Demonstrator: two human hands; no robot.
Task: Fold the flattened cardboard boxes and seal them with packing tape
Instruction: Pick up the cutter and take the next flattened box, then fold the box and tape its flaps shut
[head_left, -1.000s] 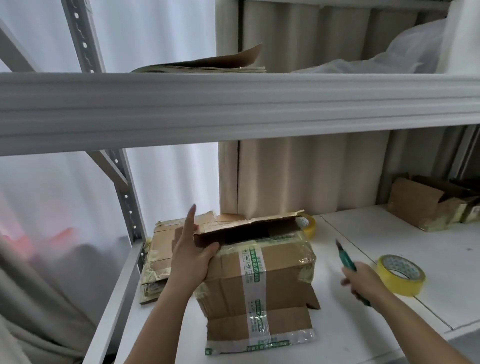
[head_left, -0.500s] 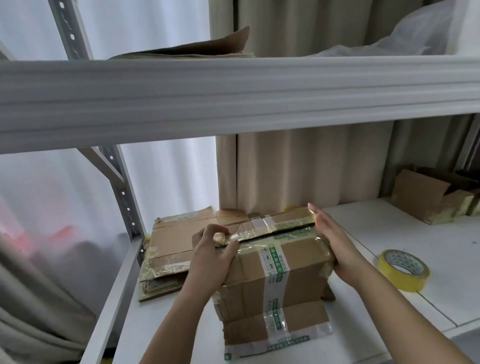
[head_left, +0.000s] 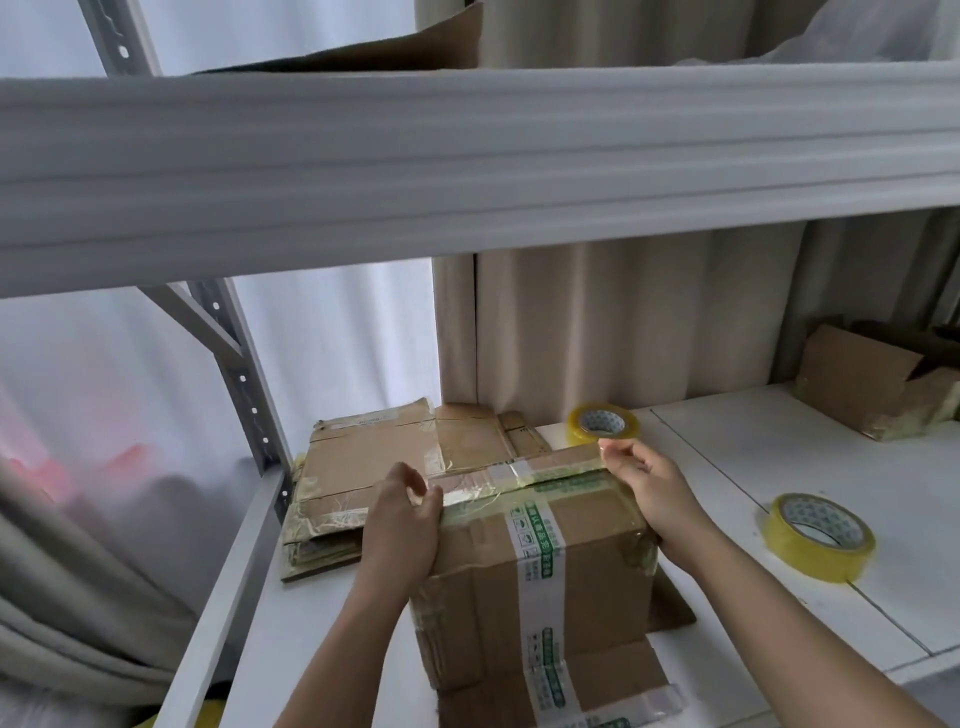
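Observation:
A brown cardboard box (head_left: 571, 561) with old green-and-white tape stands upright on the white shelf (head_left: 779, 467) in front of me. Its top flaps lie folded down. My left hand (head_left: 402, 525) grips the box's upper left corner, thumb on the flap. My right hand (head_left: 649, 493) holds the upper right corner, fingers curled over the far flap's end. A stack of flattened boxes (head_left: 363, 467) lies behind and to the left. One yellow tape roll (head_left: 818, 535) lies to the right, another tape roll (head_left: 602, 423) sits behind the box.
An upper shelf board (head_left: 467, 166) spans the view overhead, with flat cardboard (head_left: 389, 52) on it. An open small box (head_left: 872, 389) sits at the far right. A metal upright (head_left: 244, 389) stands at the shelf's left edge; beige curtain hangs behind.
My right hand no longer holds the green cutter and has come onto the box's right top corner. The raised top flaps were pressed down flat. My left hand closed onto the left corner.

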